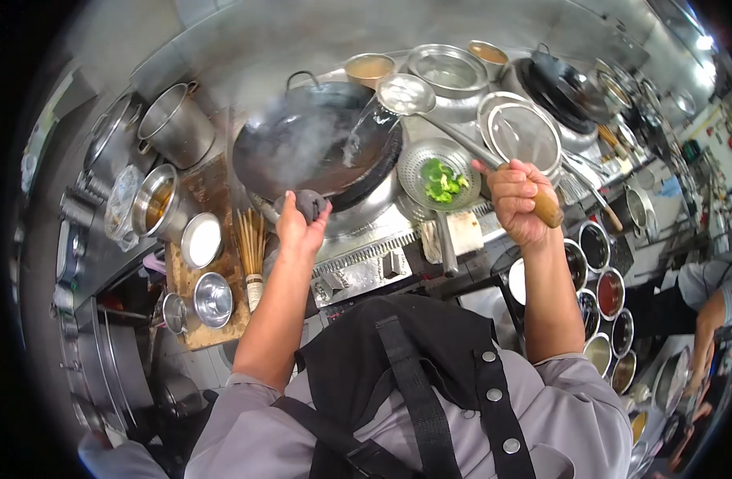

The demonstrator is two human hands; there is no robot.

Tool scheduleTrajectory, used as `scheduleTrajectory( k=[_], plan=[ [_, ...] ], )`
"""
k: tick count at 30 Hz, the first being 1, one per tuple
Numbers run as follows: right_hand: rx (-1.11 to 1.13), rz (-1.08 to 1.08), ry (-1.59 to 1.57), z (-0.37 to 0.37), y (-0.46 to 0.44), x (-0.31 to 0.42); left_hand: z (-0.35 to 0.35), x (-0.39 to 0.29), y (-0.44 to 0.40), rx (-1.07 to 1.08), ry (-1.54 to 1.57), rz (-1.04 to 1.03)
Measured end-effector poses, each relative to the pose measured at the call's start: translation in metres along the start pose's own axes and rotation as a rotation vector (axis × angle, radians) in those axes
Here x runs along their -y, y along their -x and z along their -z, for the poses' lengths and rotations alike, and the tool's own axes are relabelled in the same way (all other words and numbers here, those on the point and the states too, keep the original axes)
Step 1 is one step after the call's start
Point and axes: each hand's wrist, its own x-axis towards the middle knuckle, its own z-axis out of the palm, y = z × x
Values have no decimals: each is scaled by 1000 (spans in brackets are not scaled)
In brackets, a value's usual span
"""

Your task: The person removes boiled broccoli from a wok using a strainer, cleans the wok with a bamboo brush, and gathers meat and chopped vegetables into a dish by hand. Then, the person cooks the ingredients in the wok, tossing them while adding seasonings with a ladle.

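Note:
My right hand (pixel 519 203) is closed round the wooden-ended handle of a ladle (pixel 406 94). The ladle's bowl is tipped over the right side of a large dark wok (pixel 302 136), and clear liquid streams from it into the wok. Steam rises there and blurs the inside. At the wok's near rim, my left hand (pixel 300 227) grips a dark folded cloth (pixel 311 204); whether a wok handle lies under the cloth is hidden. Between the wok and my right hand, a perforated strainer (pixel 410 164) holds green broccoli (pixel 444 182).
Stock pots (pixel 178 124) and metal bowls (pixel 214 299) stand left, beside a bamboo brush (pixel 252 247) on a wooden board (pixel 192 331). Wire sieves (pixel 525 136) and a second wok (pixel 553 88) are right. Several sauce containers (pixel 610 291) sit lower right, near another person's arm (pixel 708 323).

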Motion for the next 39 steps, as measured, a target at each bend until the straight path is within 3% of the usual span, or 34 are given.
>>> scheduleTrajectory(
  k=[3,6,7,10,11,16,21,26,29,31,35,37,38,39],
  plan=[
    [-106,40,153,13,37,-3,2,5,-27,-28,92,84],
    [-504,174,620,22,65,-6,1,4,-38,34,98,137],
    [-690,230,870,26,69,-14,0,2,-37,40,110,165],
    [-918,177,1884,68,87,-23,-3,-3,-33,33,127,220],
    [-983,220,2447,83,96,-25,-3,-4,-35,17,140,239],
    [-1033,250,2131,112,131,-58,9,-6,-56,36,137,291],
    [-956,325,2031,107,145,-76,19,-10,-47,41,3,113],
    [-881,352,1984,100,147,-79,13,-21,16,17,-145,-83],
    [-818,342,2109,85,137,-78,6,-28,33,22,-321,-257],
    [-776,339,2130,74,123,-78,4,-30,41,144,-480,-518],
    [-615,386,2277,68,84,-65,9,-25,51,90,-649,-699],
    [-605,373,2324,66,64,-59,19,-19,61,102,-969,-905],
    [-595,358,2373,67,58,-57,28,-14,58,100,-968,-905],
    [-549,398,2451,74,53,-55,41,-6,51,105,-1074,-1084]
  ],
)
